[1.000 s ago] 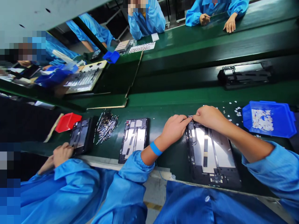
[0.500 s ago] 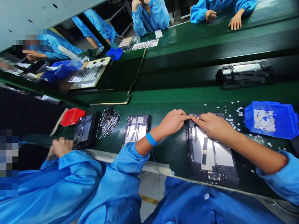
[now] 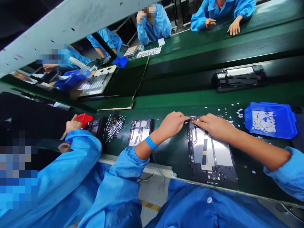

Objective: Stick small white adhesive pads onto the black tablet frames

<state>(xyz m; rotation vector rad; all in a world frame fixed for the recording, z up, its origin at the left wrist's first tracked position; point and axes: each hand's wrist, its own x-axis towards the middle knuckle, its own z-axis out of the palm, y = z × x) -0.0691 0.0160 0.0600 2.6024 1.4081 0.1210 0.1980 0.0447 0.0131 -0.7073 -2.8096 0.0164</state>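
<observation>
An opened tablet body (image 3: 218, 152) with a silver inner plate and black edges lies on the green bench in front of me. My left hand (image 3: 174, 125) is at its upper left corner, index finger stretched out to the edge and the other fingers curled. My right hand (image 3: 213, 125) rests over the top edge, its extended index fingertip on the same corner just below a small red piece (image 3: 192, 119). Neither hand visibly holds anything. The right hand covers part of the tablet's top edge. A second opened tablet body (image 3: 140, 131) lies left of my left hand.
Right of the tablet stands a blue bin (image 3: 285, 122) of small white pieces, some scattered beside it. At left are a pile of thin dark strips (image 3: 115, 126), a red tray (image 3: 83, 119) and a co-worker's hand (image 3: 73, 126). Another device (image 3: 239, 76) lies on the belt.
My fingertips have moved slightly apart, showing the red piece at the corner. The neighbour's hand has moved up to the red tray. The view has shifted a little; the belt device sits further left.
</observation>
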